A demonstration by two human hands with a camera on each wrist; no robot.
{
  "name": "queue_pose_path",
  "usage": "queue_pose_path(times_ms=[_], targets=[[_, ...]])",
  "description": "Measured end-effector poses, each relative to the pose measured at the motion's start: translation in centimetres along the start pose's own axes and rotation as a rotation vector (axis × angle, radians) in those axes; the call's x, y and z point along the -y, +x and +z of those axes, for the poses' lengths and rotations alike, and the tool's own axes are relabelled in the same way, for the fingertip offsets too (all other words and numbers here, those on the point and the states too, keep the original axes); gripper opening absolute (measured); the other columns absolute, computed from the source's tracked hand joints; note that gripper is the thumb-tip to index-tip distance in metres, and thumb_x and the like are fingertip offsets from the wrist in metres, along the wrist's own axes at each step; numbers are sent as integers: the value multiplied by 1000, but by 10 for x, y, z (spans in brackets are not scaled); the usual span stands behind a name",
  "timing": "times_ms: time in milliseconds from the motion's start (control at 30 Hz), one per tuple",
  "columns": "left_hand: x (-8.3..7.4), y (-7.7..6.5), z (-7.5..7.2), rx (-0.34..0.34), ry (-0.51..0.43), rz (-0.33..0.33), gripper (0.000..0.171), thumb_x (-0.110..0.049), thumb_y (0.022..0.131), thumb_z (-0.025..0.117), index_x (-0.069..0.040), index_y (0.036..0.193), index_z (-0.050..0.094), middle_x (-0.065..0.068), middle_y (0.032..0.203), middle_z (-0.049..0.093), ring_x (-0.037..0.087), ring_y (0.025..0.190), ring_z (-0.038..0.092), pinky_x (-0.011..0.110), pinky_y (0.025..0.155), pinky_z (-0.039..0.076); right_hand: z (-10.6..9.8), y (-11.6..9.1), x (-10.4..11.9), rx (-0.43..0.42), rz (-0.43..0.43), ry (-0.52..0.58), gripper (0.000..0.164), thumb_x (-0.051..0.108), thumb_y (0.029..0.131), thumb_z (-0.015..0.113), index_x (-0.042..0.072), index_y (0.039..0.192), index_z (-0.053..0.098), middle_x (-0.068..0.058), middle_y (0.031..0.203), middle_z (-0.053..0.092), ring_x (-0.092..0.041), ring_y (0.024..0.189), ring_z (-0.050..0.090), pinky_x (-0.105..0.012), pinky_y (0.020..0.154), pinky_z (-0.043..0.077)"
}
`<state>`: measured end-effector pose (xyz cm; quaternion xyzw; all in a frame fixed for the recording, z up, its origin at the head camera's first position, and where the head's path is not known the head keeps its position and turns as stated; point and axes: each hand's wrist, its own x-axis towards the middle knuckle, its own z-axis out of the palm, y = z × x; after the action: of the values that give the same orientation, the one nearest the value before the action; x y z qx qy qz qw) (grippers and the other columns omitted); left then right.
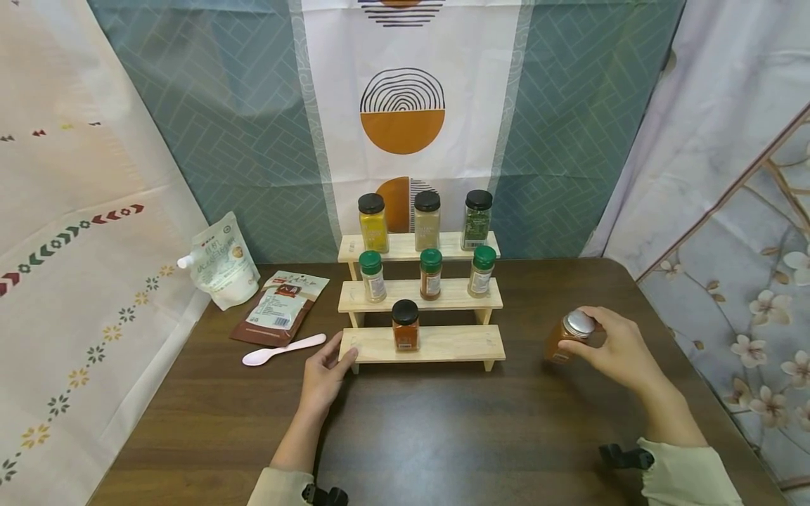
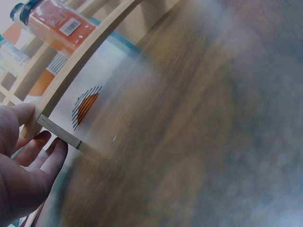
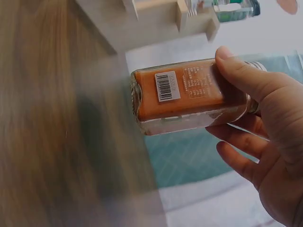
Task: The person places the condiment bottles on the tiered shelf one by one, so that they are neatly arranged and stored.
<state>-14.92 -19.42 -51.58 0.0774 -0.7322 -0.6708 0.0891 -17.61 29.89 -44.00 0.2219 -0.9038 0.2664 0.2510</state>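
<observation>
My left hand (image 1: 321,378) grips the left end of the lowest step of a three-tier wooden spice rack (image 1: 457,343). In the left wrist view the thumb lies over the board's end and the fingers curl below it. Off to the right of the rack, my right hand (image 1: 623,353) holds a glass spice jar (image 3: 189,92) of orange-brown powder near its silver lid (image 1: 579,322). The right wrist view shows a barcode label on the jar's side. A black-capped jar (image 1: 406,327) of reddish powder stands on the lowest step.
Three green-capped jars, one a red-brown spice jar (image 1: 431,274), stand on the middle step. Three black-capped jars, one with yellow powder (image 1: 373,223), stand on top. A pink spoon (image 1: 285,349), brown-and-white packet (image 1: 280,309) and white spouted pouch (image 1: 224,261) lie left on the table (image 1: 430,436).
</observation>
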Motion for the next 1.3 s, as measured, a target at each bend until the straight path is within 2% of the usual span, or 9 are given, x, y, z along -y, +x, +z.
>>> queue_pose_path(times_ms=[233,467,800,1133,1300], targets=[[0,-2,-1,-2,-4,0,54,-8,94,73,2,144,54,23,142,55,33,122,59,16,81,53,13,19,25,22,-41,60,60,13,60,98,2,110,68,-2,93,69,-11,79,58,-19,68,48],[-2,-3,-1,-2,-10,-1,55,-8,94,73,2,144,53,23,142,55,34,123,59,17,81,54,29,38,45,44,-85,140,56,14,62,98,5,109,68,1,95,68,-11,82,58,-17,71,45],[-2,-5,-1,-10,-4,-7,56,-8,94,74,3,144,53,24,143,54,34,123,58,17,82,53,49,58,76,114,-121,220,57,22,65,98,6,111,68,0,99,69,-13,87,61,-40,73,55],[-3,-6,1,-7,-6,13,56,-9,94,73,4,144,52,27,142,54,38,124,57,16,82,53,72,73,94,180,-151,255,60,22,68,96,1,116,67,-7,102,70,-20,89,65,-46,74,56],[-3,-6,2,-2,8,2,56,-10,95,73,2,145,52,26,141,55,37,122,59,16,81,52,78,78,101,222,-153,258,56,25,70,95,3,114,67,-6,100,69,-20,89,66,-42,75,57]])
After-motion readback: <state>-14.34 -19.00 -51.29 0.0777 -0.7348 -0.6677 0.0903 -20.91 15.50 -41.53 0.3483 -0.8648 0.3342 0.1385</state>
